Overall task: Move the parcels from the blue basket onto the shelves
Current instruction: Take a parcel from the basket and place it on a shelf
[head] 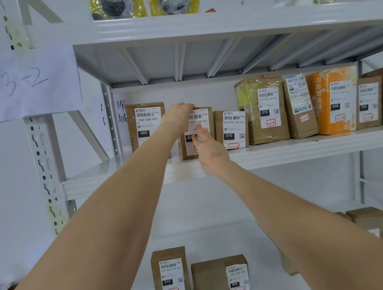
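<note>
While the left hand curls its fingers over the top edge of the upright parcel on the middle shelf, the right hand lays straight fingers flat against its label (long axis vertical, parcel dead ahead), so a push backward looks likely.

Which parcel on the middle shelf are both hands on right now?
The second brown parcel from the left: left hand grips its top, right hand touches its front.
</note>
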### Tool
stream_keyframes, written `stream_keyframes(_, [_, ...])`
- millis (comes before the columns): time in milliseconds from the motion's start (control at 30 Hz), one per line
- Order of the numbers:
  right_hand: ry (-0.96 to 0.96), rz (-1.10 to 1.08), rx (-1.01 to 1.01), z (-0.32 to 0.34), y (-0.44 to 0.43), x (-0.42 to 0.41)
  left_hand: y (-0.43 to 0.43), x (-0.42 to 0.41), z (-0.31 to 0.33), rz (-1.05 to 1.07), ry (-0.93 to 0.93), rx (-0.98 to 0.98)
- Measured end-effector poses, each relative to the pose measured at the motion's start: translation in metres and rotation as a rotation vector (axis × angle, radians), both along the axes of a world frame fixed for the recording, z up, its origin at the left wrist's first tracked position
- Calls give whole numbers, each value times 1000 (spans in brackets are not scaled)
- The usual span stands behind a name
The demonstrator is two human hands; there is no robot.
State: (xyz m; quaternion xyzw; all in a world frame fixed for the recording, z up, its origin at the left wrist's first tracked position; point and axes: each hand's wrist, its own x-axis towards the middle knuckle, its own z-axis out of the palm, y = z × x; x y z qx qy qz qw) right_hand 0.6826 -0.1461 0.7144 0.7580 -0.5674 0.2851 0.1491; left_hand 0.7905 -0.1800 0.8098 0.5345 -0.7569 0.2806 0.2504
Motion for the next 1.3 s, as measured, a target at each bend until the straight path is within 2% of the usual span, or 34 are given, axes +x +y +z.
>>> stream_keyframes(233, [59,-16,-21,1,-22,-1,-19,-1,-1,0,11,-12])
stream_keyframes(567, [26,-10,15,8,-36,0,-32,-2,-5,-26,44,-7])
stream_keyframes(800, [-29,-26,-37,7,-30,0,-28,-1,-3,-42,53,59])
stream_keyframes(933, [-111,-116,-106,4,-23,-11,-12,-13,-4,-60,102,-7])
stream_keyframes(1067, [-135,-256,-163,-2,-12,-38,2,-51,-16,-174,99,-63])
stream_keyframes(1200, [-275,-416,-210,-17,3,-85,14,-107,-44,-337,110,-20])
stream_keyframes(1300, [-386,-571,-173,-42,18,-132,25,-157,-76,-467,102,26])
